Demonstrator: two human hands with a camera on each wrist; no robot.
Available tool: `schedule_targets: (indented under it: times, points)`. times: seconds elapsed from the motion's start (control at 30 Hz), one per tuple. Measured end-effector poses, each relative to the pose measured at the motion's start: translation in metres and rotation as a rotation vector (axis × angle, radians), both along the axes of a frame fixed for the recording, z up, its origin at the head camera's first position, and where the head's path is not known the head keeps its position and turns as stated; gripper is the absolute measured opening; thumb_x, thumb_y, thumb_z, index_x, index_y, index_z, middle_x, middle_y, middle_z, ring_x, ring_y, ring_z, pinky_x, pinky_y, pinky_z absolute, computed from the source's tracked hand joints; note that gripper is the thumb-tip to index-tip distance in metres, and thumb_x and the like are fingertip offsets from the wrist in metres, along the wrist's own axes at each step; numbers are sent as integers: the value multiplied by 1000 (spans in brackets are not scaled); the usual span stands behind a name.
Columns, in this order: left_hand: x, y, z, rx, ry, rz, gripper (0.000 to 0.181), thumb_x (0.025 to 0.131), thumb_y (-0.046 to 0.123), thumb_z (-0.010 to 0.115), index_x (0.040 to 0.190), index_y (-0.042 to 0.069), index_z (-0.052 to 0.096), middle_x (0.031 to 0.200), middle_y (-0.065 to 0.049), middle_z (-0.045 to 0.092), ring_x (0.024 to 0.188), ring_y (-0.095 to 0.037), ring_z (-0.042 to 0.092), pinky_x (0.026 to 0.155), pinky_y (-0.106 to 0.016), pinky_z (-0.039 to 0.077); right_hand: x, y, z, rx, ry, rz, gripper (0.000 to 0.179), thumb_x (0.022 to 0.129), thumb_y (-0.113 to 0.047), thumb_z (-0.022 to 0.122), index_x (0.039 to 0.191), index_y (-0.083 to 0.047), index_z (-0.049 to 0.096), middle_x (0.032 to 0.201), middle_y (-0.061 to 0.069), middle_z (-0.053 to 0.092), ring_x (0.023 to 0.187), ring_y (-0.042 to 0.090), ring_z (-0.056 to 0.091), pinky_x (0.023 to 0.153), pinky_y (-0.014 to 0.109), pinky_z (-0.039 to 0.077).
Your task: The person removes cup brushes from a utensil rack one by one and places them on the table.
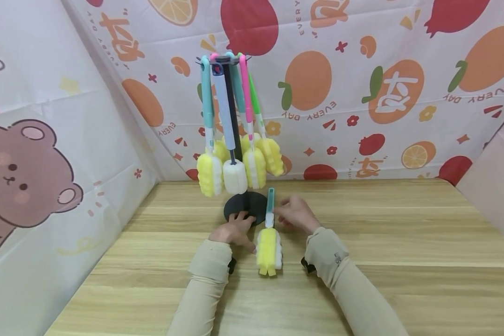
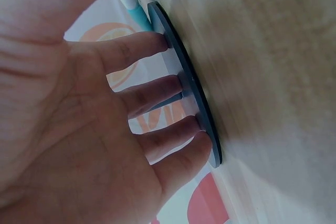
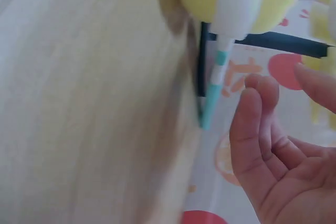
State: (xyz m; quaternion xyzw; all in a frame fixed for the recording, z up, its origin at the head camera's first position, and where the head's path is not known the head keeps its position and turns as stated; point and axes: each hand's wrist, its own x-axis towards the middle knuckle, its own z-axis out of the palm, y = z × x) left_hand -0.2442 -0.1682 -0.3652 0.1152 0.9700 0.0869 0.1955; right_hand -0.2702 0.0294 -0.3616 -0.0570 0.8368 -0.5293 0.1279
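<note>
A sponge brush [image 1: 269, 247] with a yellow and white head and a teal handle lies on the table, its handle end beside the round black base [image 1: 256, 205] of a stand. My left hand [image 1: 236, 229] rests its spread fingertips on that base; the left wrist view shows them touching the base's upper face [image 2: 195, 90]. Just right of the brush handle is my right hand [image 1: 297, 214], fingers loosely bent. In the right wrist view this hand [image 3: 278, 150] holds nothing and stands apart from the teal handle [image 3: 212, 98].
Several sponge brushes hang around the stand's top, among them a teal-handled one [image 1: 207, 98], a blue-handled one [image 1: 224, 107] with a white head, and a pink-handled one [image 1: 245, 88]. A fruit-print cloth [image 1: 344, 135] backs the wooden table [image 1: 403, 233]; a bear-print cloth [image 1: 96, 154] stands left.
</note>
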Motion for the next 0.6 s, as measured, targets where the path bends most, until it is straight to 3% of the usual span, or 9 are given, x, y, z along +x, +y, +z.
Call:
schedule_targets:
  times: [0.23, 0.6]
  points:
    - [0, 0, 0, -1, -11, 9, 92, 81, 35, 88, 155, 7, 40, 162, -21, 23, 146, -48, 20, 110, -61, 32, 7, 3, 15, -168, 125, -31, 42, 97, -12, 67, 132, 10, 57, 90, 23, 71, 63, 16, 62, 63, 29, 56]
    - [-1, -1, 0, 4, -3, -4, 93, 81, 36, 88, 155, 7, 39, 162, -21, 24, 145, -48, 21, 110, -60, 32, 15, 5, 35, -312, 354, -20, 31, 97, -8, 69, 123, 8, 65, 83, 20, 71, 61, 16, 61, 64, 27, 56]
